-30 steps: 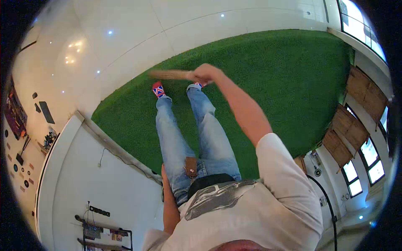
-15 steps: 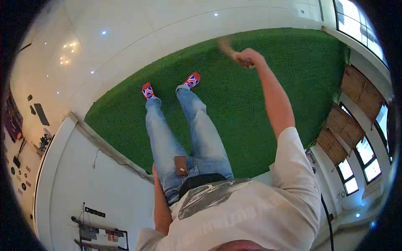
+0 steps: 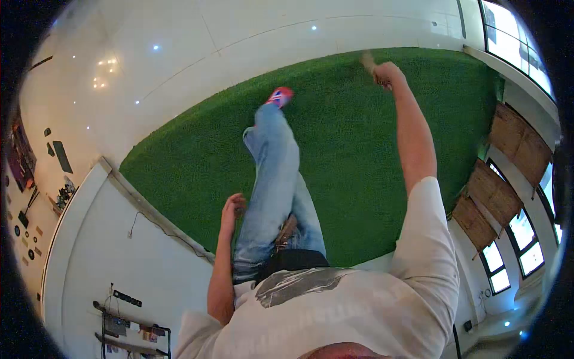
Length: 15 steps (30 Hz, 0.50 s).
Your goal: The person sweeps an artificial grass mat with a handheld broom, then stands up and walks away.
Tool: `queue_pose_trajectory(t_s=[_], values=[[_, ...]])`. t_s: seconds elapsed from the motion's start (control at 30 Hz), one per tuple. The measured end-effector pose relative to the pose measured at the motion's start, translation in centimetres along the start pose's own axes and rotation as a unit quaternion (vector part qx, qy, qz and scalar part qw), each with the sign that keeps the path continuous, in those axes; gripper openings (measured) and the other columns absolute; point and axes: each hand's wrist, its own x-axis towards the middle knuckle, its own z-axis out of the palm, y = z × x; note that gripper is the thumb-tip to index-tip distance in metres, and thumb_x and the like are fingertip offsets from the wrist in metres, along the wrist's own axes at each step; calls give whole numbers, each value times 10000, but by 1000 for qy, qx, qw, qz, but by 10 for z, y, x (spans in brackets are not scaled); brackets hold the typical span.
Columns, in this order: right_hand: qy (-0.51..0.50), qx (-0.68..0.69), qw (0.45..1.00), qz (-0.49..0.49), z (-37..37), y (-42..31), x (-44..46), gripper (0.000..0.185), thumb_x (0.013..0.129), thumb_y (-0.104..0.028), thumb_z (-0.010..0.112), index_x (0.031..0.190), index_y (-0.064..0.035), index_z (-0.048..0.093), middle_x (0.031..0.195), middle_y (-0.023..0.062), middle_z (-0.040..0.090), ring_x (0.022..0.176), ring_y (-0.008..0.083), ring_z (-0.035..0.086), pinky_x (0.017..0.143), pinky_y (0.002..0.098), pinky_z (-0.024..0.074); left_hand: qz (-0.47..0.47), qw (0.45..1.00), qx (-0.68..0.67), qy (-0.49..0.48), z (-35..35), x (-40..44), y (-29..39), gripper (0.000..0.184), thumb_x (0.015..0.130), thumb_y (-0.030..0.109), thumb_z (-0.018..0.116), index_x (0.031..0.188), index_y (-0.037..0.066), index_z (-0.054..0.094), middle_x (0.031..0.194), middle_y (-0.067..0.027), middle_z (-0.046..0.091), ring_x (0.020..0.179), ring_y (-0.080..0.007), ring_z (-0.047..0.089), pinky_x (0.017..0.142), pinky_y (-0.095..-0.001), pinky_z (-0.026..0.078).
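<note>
My right hand (image 3: 390, 75) is stretched far out to the right, above the green turf. Its fingers are wrapped around a tan-brown object (image 3: 368, 61) that is smeared by motion; its kind cannot be made out. My left hand (image 3: 233, 208) hangs beside my left thigh, fingers loosely apart and slightly bent, with nothing visible in it. My jeans (image 3: 272, 155) show one leg swung across the other. One foot wears a red, white and blue sock (image 3: 279, 97); the other foot is hidden.
Green artificial turf (image 3: 353, 143) lies underfoot, bordered by a glossy white tiled floor (image 3: 257, 27). A low white wall (image 3: 137, 251) with a cable runs along the left. Brown woven blinds (image 3: 520, 137) and windows line the right.
My left leg has swung over to the right. My left hand has come forward from beside the hip, and my right hand has moved right with the blurred object still in it.
</note>
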Motion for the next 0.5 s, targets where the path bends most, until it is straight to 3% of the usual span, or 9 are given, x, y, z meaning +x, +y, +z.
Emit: queue_pose_trajectory(t_s=[0.1,0.2,0.3,0.4,0.5], values=[[-124,121,985,-2,-10,-4,-50,345,832,-421,579,709,-99,582,528,31,517,372,104,429,325,269,341,-37,990,-134,-18,10,40,-37,445,892,360,477,1206,48,525,1093,-77,592,987,-182,548,882,-332,418],[-236,212,946,-60,-28,22,-55,337,854,-408,556,738,-93,580,521,21,501,366,88,404,317,264,319,-74,992,-106,8,43,52,-25,467,888,390,478,1215,59,518,1087,-79,591,958,-179,552,849,-332,430],[-198,221,955,-24,-61,52,-33,324,871,-396,535,780,-89,585,514,15,496,372,70,403,311,257,311,28,998,-33,-47,68,79,-58,487,896,424,467,1225,67,510,1092,-83,587,941,-177,554,824,-330,444],[-176,227,958,22,-91,109,29,380,864,-426,537,745,-71,596,521,20,503,372,95,412,324,268,309,-20,998,-49,-25,102,69,-37,504,909,442,442,1228,59,508,1118,-90,579,958,-188,555,844,-332,439],[111,230,965,67,-80,142,56,405,835,-407,557,669,-41,602,532,59,537,384,149,470,340,310,339,-55,993,-102,17,135,64,-30,517,918,457,421,1216,46,518,1122,-100,582,986,-202,552,864,-345,436]])
